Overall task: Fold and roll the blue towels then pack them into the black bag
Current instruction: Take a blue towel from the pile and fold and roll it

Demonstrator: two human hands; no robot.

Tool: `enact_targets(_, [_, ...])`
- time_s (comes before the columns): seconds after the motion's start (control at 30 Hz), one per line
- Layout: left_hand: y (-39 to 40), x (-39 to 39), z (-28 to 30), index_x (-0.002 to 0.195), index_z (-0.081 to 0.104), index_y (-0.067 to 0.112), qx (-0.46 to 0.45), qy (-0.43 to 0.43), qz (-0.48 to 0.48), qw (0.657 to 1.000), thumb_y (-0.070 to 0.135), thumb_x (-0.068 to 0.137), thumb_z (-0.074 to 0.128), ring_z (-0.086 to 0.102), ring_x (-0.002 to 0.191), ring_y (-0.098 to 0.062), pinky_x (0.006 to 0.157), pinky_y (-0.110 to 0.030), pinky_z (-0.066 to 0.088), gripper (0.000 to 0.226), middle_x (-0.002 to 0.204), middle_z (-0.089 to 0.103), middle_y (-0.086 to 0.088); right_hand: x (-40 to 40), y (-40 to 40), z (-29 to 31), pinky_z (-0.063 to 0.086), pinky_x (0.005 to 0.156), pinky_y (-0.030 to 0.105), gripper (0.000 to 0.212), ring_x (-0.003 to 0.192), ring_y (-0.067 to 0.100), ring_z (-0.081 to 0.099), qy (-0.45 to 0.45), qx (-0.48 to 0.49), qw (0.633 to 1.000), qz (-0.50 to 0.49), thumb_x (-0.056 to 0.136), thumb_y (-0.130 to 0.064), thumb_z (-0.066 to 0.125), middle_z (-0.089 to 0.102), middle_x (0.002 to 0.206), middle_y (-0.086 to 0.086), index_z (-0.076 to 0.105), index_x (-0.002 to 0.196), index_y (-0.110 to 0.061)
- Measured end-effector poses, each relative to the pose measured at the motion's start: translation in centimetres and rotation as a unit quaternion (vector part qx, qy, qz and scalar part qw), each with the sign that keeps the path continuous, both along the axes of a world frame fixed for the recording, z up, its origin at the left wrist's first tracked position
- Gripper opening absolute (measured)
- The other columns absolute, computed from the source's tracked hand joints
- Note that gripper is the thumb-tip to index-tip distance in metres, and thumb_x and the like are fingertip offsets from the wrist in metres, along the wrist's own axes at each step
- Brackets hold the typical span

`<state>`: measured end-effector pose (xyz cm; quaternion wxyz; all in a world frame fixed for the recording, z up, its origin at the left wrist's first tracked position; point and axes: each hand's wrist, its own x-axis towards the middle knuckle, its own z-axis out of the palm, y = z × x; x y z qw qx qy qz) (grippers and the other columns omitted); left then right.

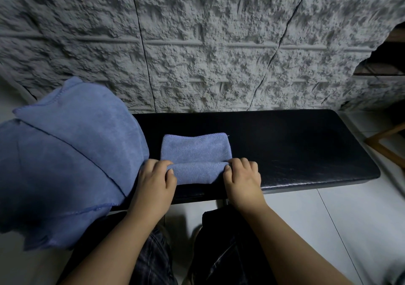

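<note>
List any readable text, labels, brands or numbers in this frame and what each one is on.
None: no readable text, label, brand or number shows anywhere.
Small towel under both hands: plain blue.
Towel pile at the left: plain blue.
Black bench: unmarked.
Grey wall: rough relief only, no lettering.

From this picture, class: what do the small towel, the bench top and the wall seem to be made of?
Small towel: soft blue microfibre or terry, judging by its fuzzy nap and stitched edge.
Bench top: black leather or vinyl, probably padded; faint sheen, fine creases.
Wall: grey stone-look panels, rough, with seams; possibly foam.
</note>
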<state>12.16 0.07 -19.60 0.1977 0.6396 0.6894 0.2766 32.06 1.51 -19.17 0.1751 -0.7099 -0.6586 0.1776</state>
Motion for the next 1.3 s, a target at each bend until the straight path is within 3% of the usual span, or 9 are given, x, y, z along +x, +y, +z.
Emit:
enact_targets(0.07, [0.2, 0.0, 0.0, 0.103, 0.062, 0.007, 0.022, -0.004, 0.007, 1.000, 0.039, 0.083, 0.033, 0.048, 0.098, -0.021, 0.087, -0.029, 0.038, 0.047, 0.103, 0.049, -0.006, -0.2, -0.1, -0.4, 0.024, 0.087, 0.028, 0.037, 0.102, 0.015, 0.033, -0.008, 0.040, 0.999, -0.003, 0.095, -0.035, 0.027, 0.049, 0.111, -0.002, 0.055, 0.113, -0.018])
enact_targets(0.17, [0.3, 0.1, 0.3, 0.090, 0.058, 0.008, 0.081, -0.003, 0.015, 0.997, 0.009, 0.081, 0.059, 0.043, 0.093, -0.017, 0.085, -0.026, 0.035, 0.009, 0.096, 0.048, -0.003, -0.3, -0.2, -0.6, 0.028, 0.081, 0.032, 0.029, 0.092, 0.013, 0.034, -0.025, 0.143, 0.989, 0.014, 0.088, -0.027, 0.030, 0.052, 0.102, -0.001, 0.056, 0.098, -0.018])
enact_targets(0.3, [0.3, 0.0, 0.3, 0.078, 0.061, 0.014, 0.125, 0.031, -0.012, 0.992, -0.005, 0.078, 0.060, 0.032, 0.088, -0.008, 0.079, -0.020, 0.029, 0.019, 0.091, 0.049, 0.002, -0.2, -0.1, -0.4, 0.036, 0.067, 0.028, 0.023, 0.080, 0.013, 0.036, 0.012, 0.197, 0.978, 0.065, 0.082, -0.014, 0.036, 0.055, 0.088, -0.001, 0.059, 0.084, -0.014])
enact_targets(0.43, [0.2, 0.0, 0.3, 0.084, 0.062, 0.015, 0.109, 0.020, -0.029, 0.993, -0.002, 0.079, 0.059, 0.033, 0.091, -0.007, 0.079, -0.024, 0.033, 0.018, 0.095, 0.047, 0.005, 0.2, 0.0, -0.5, 0.040, 0.075, 0.025, 0.021, 0.086, 0.011, 0.040, 0.064, 0.172, 0.980, 0.073, 0.082, -0.012, 0.045, 0.058, 0.096, -0.003, 0.064, 0.090, -0.014])
enact_targets(0.6, [0.1, 0.0, 0.2, 0.098, 0.060, 0.017, 0.048, -0.066, -0.029, 0.996, 0.010, 0.082, 0.062, 0.046, 0.101, -0.012, 0.084, -0.026, 0.039, 0.018, 0.106, 0.036, 0.012, 0.2, 0.0, -0.2, 0.039, 0.088, 0.025, 0.037, 0.100, 0.010, 0.042, 0.057, 0.127, 0.987, 0.080, 0.079, -0.043, 0.048, 0.056, 0.110, -0.006, 0.063, 0.103, -0.019])
enact_targets(0.73, [0.2, -0.1, -0.1, 0.108, 0.054, 0.021, 0.018, -0.050, -0.045, 0.998, 0.012, 0.077, 0.068, 0.048, 0.089, -0.017, 0.079, -0.029, 0.045, 0.036, 0.112, 0.032, 0.014, 0.4, 0.2, -0.6, 0.037, 0.084, 0.029, 0.045, 0.100, 0.016, 0.048, 0.043, 0.140, 0.986, 0.074, 0.074, -0.053, 0.057, 0.058, 0.111, -0.006, 0.063, 0.106, -0.022])
enact_targets(0.83, [0.2, 0.0, -0.2, 0.113, 0.052, 0.018, 0.021, -0.015, -0.055, 0.998, -0.003, 0.072, 0.066, 0.043, 0.107, -0.014, 0.089, -0.017, 0.031, 0.048, 0.116, 0.029, 0.012, 0.7, 0.3, -0.9, 0.036, 0.086, 0.032, 0.050, 0.106, 0.017, 0.045, 0.038, 0.119, 0.988, 0.089, 0.070, -0.042, 0.077, 0.055, 0.118, -0.006, 0.060, 0.113, -0.023])
enact_targets(1.03, [0.3, 0.1, -0.5, 0.113, 0.052, 0.012, 0.048, 0.031, -0.056, 0.997, -0.014, 0.068, 0.062, 0.045, 0.110, -0.020, 0.092, -0.024, 0.033, 0.054, 0.120, 0.029, 0.007, 0.9, 0.4, -1.0, 0.038, 0.093, 0.032, 0.050, 0.115, 0.015, 0.043, 0.047, 0.095, 0.989, 0.103, 0.074, -0.015, 0.071, 0.052, 0.126, -0.006, 0.058, 0.121, -0.022])
enact_targets(1.3, [0.4, -0.8, -0.2, 0.122, 0.052, 0.014, 0.040, 0.008, -0.079, 0.996, -0.003, 0.079, 0.066, 0.041, 0.117, -0.013, 0.102, -0.019, 0.024, 0.048, 0.126, 0.043, 0.001, 1.2, 0.5, -0.7, 0.042, 0.094, 0.036, 0.041, 0.109, 0.014, 0.051, 0.090, 0.095, 0.988, 0.080, 0.081, -0.033, 0.072, 0.060, 0.118, -0.007, 0.062, 0.120, -0.025])
